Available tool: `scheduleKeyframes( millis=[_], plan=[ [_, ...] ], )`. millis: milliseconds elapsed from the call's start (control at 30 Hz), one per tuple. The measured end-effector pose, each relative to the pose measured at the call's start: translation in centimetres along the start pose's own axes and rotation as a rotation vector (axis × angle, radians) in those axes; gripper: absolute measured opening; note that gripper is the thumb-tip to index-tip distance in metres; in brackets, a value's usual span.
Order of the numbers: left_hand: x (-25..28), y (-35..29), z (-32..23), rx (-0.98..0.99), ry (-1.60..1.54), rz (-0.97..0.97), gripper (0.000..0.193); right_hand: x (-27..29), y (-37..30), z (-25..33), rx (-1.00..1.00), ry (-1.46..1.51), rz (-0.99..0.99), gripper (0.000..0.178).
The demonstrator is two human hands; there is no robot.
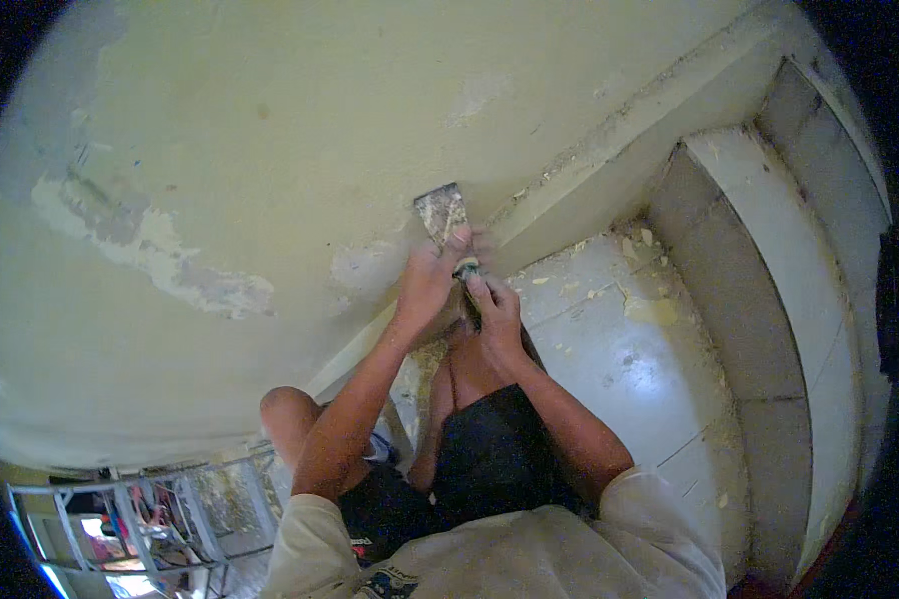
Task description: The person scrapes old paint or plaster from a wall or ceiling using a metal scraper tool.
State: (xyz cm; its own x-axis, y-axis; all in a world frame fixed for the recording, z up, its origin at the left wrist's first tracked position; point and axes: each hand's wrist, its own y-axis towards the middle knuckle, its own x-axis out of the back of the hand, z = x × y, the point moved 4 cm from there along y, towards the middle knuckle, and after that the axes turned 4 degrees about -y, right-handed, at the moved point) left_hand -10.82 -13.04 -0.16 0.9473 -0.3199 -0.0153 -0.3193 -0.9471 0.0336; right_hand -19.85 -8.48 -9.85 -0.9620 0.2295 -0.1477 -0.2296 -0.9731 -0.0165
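A scraper (442, 210) with a wide, flaking metal blade lies against the yellowish wall (300, 130), its edge pointing up and left. My left hand (430, 277) is closed around it near the base of the blade, slightly smeared by motion. Lower down, my right hand (497, 307) grips the handle, thumb on top. Part of the handle shows dark green between the hands; the rest is hidden by my fingers. Around the blade the wall has pale, worn patches.
Tiled stairs (754, 270) rise on the right, beside a sloping wall ledge (629, 135). Paint flakes (649, 304) litter the pale tiled floor (609, 369). A metal ladder (195, 514) is at the lower left. A peeled patch (160, 250) marks the wall at left.
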Motion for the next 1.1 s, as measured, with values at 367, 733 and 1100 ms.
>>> scheduleKeyframes(
  millis=[367, 733, 1100],
  plan=[
    [-1.5, 1.1, 0.6, 0.021, 0.082, 0.037, 0.041, 1.6, -0.9, 1.2, -0.015, -0.096, -0.114, 0.033],
    [1.0, -0.9, -0.5, 0.222, 0.257, 0.065, 0.043, -2.9, -3.4, 1.3, -0.309, 0.129, 0.305, 0.043],
    [5.6, -13.1, 0.6, 0.492, 0.087, -0.154, 0.045, -4.7, -1.8, 6.6, -0.143, -0.066, 0.406, 0.037]
  ],
)
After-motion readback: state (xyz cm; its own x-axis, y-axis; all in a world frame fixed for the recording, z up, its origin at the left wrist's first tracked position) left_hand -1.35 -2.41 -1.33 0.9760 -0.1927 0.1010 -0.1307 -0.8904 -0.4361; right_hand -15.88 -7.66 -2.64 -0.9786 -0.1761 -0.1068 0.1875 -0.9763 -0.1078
